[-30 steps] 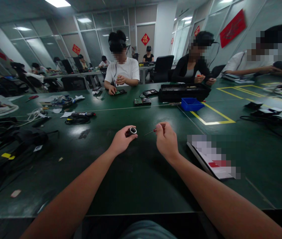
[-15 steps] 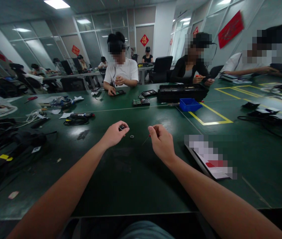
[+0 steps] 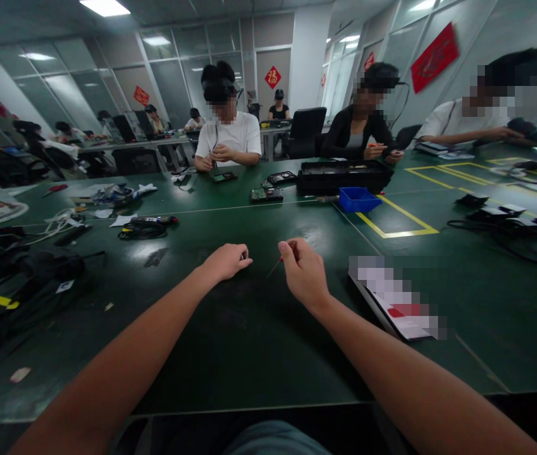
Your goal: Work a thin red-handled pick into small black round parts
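Observation:
My left hand (image 3: 225,261) is low at the middle of the green table (image 3: 249,354), fingers curled and closed. Only a sliver of a small dark part (image 3: 243,256) shows between its thumb and fingers; the rest is hidden. To its right my right hand (image 3: 307,272) is closed around a thin screwdriver (image 3: 275,268). The screwdriver's slim shaft points down and left, with a bit of red near the fingers. A gap separates the two hands.
A booklet-like item (image 3: 391,303), partly blurred, lies right of my right forearm. Ahead are a blue bin (image 3: 359,200), a long black case (image 3: 344,177) and a circuit board (image 3: 266,194). Coiled black cable (image 3: 142,228) lies ahead left. Several people work across the table.
My left hand has moved slightly right and down, over where a small round metal piece lay; that piece is out of sight now. My right hand has barely shifted, still holding the screwdriver.

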Demonstrator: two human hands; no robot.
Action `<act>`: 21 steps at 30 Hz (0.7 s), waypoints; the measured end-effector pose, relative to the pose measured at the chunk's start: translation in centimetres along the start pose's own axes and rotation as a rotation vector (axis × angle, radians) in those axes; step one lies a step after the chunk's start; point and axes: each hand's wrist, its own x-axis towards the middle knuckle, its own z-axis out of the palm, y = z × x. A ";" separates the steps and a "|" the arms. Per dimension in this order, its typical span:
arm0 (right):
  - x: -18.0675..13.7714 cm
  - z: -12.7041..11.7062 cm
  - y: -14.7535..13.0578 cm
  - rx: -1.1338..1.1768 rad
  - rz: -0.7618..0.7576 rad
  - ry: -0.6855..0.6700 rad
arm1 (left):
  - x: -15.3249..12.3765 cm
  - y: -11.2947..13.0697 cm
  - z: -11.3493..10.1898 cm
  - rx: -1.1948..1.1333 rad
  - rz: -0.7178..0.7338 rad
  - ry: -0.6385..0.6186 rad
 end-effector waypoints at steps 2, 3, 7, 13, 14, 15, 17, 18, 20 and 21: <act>0.0 0.0 0.0 0.003 -0.007 0.001 | -0.2 -0.5 -0.5 -0.101 -0.016 0.015; 0.0 0.0 0.0 0.005 -0.009 0.001 | -0.4 -0.8 -0.8 -0.179 -0.029 0.022; 0.1 -0.1 0.1 0.011 -0.002 -0.012 | -1.3 -2.2 -2.0 -0.675 -0.175 0.094; 0.1 -0.1 0.1 0.014 -0.005 -0.035 | -4.5 -5.5 -5.0 -1.265 -0.368 0.347; 0.1 -0.1 0.1 0.013 -0.002 -0.038 | -5.2 -6.2 -5.7 -1.305 -0.405 0.392; 0.1 -0.1 0.1 0.011 -0.001 -0.038 | -6.1 -6.9 -6.3 -1.343 -0.443 0.439; 0.1 -0.1 0.2 0.009 -0.004 -0.035 | -7.9 -8.3 -7.6 -1.407 -0.508 0.527; 0.1 -0.1 0.2 0.009 -0.004 -0.034 | -8.9 -9.1 -8.2 -1.420 -0.531 0.568; 0.1 0.0 0.3 0.009 -0.003 -0.037 | -11.1 -10.6 -9.3 -1.396 -0.584 0.671; 0.1 0.0 0.3 0.009 -0.002 -0.039 | -12.2 -11.3 -9.7 -1.369 -0.620 0.726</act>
